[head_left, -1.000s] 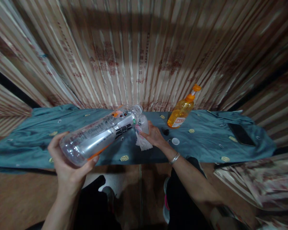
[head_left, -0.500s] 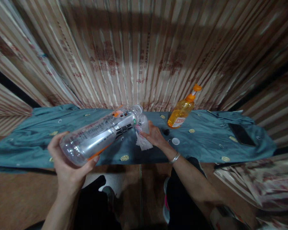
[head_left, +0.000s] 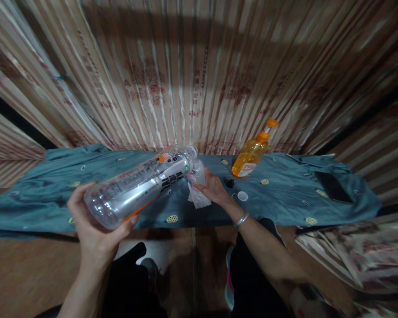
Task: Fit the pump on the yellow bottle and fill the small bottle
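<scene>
- Small clear bottle (head_left: 200, 173), the landmark here: it is above the counter (head_left: 278, 210), with the right hand's (head_left: 214, 187) grip closed around it.
- Large bottle (head_left: 135, 187): tilted, reaching from the left toward the small clear bottle, its neck at that bottle's top; the left hand's (head_left: 96, 229) grip holds its base end.
- Progress: the necks are together, so this part looks under way; neither bottle is set down or visibly capped. Whether liquid passes, I cannot tell, as the clear plastic blurs together.
- Crumpled white piece (head_left: 199, 199): directly below the small clear bottle.
- Small dark item (head_left: 230, 183) and white cap (head_left: 242, 195): loose, just right of it.
- Orange pump bottle (head_left: 250, 158): farther right and behind it, standing, pump fitted.
- Phone (head_left: 334, 186): well to its right.
</scene>
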Tool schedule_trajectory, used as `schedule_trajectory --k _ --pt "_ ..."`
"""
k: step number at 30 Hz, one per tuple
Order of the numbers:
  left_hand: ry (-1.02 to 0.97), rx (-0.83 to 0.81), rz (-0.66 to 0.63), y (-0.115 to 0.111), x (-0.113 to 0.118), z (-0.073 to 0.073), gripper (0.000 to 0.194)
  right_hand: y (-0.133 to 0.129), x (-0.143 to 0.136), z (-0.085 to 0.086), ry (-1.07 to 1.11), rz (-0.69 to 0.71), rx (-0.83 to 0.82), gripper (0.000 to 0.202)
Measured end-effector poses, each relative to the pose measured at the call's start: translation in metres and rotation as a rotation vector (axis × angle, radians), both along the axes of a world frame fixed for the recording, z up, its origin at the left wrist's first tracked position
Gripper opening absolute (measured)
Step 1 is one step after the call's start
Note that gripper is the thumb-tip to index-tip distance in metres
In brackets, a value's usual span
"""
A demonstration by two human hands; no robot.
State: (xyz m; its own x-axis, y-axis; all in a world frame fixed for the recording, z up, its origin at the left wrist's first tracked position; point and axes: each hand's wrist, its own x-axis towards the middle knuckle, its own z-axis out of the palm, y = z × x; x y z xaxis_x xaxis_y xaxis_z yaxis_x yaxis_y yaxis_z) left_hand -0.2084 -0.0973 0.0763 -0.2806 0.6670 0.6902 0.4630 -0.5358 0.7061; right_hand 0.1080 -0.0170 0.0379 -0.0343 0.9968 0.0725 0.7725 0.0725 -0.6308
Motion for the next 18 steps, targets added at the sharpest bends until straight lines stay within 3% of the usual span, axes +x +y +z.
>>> schedule_trajectory --k 18 --pt "-0.061 -0.064 -0.016 0.0012 -0.0033 -0.0071 0.108 0.0001 0.0001 -0.003 0.015 -0.007 0.005 0.054"
